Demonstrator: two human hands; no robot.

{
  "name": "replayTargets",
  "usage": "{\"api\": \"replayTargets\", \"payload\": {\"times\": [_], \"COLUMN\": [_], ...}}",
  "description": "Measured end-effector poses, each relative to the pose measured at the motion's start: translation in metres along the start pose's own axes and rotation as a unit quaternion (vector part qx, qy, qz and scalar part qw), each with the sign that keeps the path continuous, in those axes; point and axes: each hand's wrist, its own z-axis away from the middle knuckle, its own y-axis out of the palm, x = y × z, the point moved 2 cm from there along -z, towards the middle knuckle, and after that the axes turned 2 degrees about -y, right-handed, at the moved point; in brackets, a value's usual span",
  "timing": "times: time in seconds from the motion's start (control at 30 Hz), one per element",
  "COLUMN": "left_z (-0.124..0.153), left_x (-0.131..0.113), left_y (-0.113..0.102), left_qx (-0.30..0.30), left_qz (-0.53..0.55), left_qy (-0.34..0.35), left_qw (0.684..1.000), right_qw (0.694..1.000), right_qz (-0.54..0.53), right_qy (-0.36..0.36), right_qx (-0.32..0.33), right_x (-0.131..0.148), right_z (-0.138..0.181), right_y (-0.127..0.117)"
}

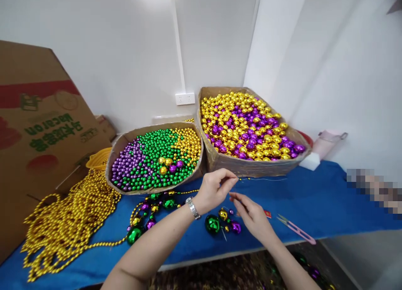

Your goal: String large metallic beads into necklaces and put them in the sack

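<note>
My left hand [216, 190], with a metal-band watch [192, 208] on the wrist, is closed in a pinch above the blue cloth. A fine thread with tiny gold beads [249, 178] runs to the right from its fingertips. Just below and to the right, my right hand [251, 214] has thumb and fingers drawn together; what they hold, if anything, is too small to make out. Beside it lies a cluster of shiny balls, among them a green ball [212, 224], a gold ball [223, 214] and a purple ball [235, 227]. A thin white strand [224, 234] sticks out of the cluster.
Behind my hands stand a box of small green, purple and gold beads [157, 156] and a larger box of gold and purple balls [248, 126]. Gold bead strands [72, 218] heap at left, near a strung garland [135, 234]. Pink thread snips [297, 229] lie at right.
</note>
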Motion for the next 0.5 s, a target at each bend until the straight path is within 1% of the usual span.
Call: {"api": "replayTargets", "payload": {"times": [0.07, 0.17, 0.2, 0.27, 0.3, 0.33, 0.37, 0.4, 0.43, 0.47, 0.5], "left_z": [-0.001, 0.006, 0.009, 0.017, 0.020, 0.024, 0.027, 0.029, 0.031, 0.033, 0.034], "left_x": [0.003, 0.017, 0.023, 0.030, 0.031, 0.029, 0.026, 0.022, 0.019, 0.016, 0.014], "left_y": [0.002, 0.008, 0.009, 0.010, 0.009, 0.009, 0.009, 0.011, 0.013, 0.015, 0.018], "left_qx": [-0.005, -0.006, -0.014, -0.060, -0.087, -0.105, -0.106, -0.086, -0.053, -0.017, 0.015], "left_qz": [0.014, 0.062, 0.077, 0.064, 0.034, -0.008, -0.054, -0.096, -0.132, -0.169, -0.211], "left_qy": [-0.010, -0.053, -0.066, -0.064, -0.041, -0.004, 0.043, 0.090, 0.129, 0.154, 0.165], "left_qw": [1.000, 0.997, 0.995, 0.994, 0.995, 0.994, 0.992, 0.988, 0.981, 0.973, 0.963], "right_qw": [1.000, 1.000, 1.000, 0.999, 0.998, 0.996, 0.994, 0.991, 0.988, 0.985, 0.982], "right_qz": [0.002, 0.019, 0.028, 0.053, 0.069, 0.087, 0.106, 0.125, 0.143, 0.159, 0.173], "right_qy": [-0.002, 0.002, 0.001, -0.005, -0.010, -0.019, -0.030, -0.042, -0.056, -0.068, -0.080], "right_qx": [0.005, -0.001, -0.003, -0.007, -0.010, -0.011, -0.011, -0.007, 0.000, 0.009, 0.019], "right_x": [-0.001, -0.011, -0.015, -0.021, -0.022, -0.022, -0.020, -0.018, -0.015, -0.011, -0.008], "right_z": [0.000, 0.003, 0.004, 0.005, 0.004, 0.004, 0.003, 0.001, -0.001, -0.003, -0.005], "right_y": [0.004, 0.006, 0.005, -0.001, -0.005, -0.009, -0.013, -0.017, -0.019, -0.021, -0.022]}}
